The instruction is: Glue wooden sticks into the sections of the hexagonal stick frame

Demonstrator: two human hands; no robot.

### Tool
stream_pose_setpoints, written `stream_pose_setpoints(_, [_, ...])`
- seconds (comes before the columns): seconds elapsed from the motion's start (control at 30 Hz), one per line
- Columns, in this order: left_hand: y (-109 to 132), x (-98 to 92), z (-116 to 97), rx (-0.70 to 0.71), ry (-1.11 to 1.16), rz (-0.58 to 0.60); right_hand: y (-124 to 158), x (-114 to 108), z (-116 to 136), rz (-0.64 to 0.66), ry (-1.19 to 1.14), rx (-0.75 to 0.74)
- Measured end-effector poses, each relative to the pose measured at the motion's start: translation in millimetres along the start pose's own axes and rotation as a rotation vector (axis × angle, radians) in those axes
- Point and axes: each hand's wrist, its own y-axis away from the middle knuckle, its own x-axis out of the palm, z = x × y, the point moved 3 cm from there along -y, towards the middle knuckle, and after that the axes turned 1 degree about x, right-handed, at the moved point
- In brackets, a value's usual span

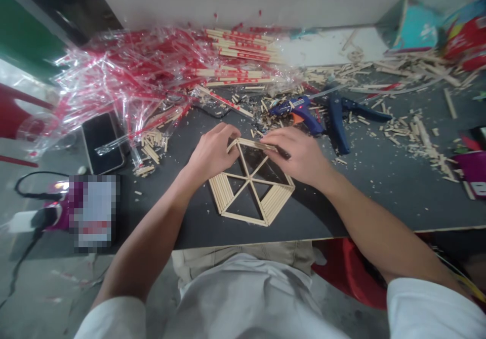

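Pale straw-coloured hexagonal wooden-stick frame (249,179) on a dark grey tabletop (391,187).
Toward the surface's far edge, slim cream wooden sticks (264,59) wear red printed bands (243,54) beside clear, red-streaked plastic wrappers (125,68); a blue plastic glue gun (310,118) has an orange trigger (297,118); to the right, a purple packet (471,167) bears white lettering (480,188).

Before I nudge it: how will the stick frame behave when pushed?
The frame is probably light: thin sticks around open gaps. It would likely slide, not roll, being broad and low. The center joint may be fragile, where narrow spokes meet.
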Motion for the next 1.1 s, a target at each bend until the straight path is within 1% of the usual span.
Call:
stream_pose_setpoints(0.1, [-0.1,1.2,-0.8,0.042,0.11,-0.059,0.6,1.7,6.1,0.015,0.127,-0.009])
stream_pose_setpoints(0.2, [-0.1,3.7,-3.4,0.061,0.177,-0.079,0.8,2.8,12.6,-0.007,0.243,-0.004])
stream_pose_setpoints(0.37, [-0.6,5.3,-9.0,0.042,0.288,-0.096,0.8,5.0,21.1,-0.033,0.33,-0.023])
stream_pose_setpoints(0.47, [-0.5,6.7,-10.6,0.047,0.325,-0.098,1.2,6.9,23.8,-0.084,0.379,-0.06])
stream_pose_setpoints(0.53, [-0.2,8.1,-10.6,0.054,0.331,-0.096,1.7,8.0,25.1,-0.137,0.4,-0.096])
stream_pose_setpoints(0.6, [0.3,9.3,-10.2,0.057,0.33,-0.092,1.9,9.3,25.0,-0.158,0.405,-0.102])
stream_pose_setpoints(0.7, [0.8,9.9,-10.0,0.048,0.319,-0.088,2.0,10.7,23.8,-0.155,0.408,-0.089])
stream_pose_setpoints(0.83, [1.0,9.1,-10.7,0.054,0.325,-0.089,2.2,11.6,23.6,-0.165,0.429,-0.111])
stream_pose_setpoints(1.0, [1.0,9.0,-11.1,0.055,0.33,-0.087,1.1,12.5,23.9,-0.141,0.434,-0.083])
stream_pose_setpoints(1.1, [0.9,9.2,-11.2,0.054,0.333,-0.081,0.9,11.5,25.3,-0.153,0.436,-0.103])
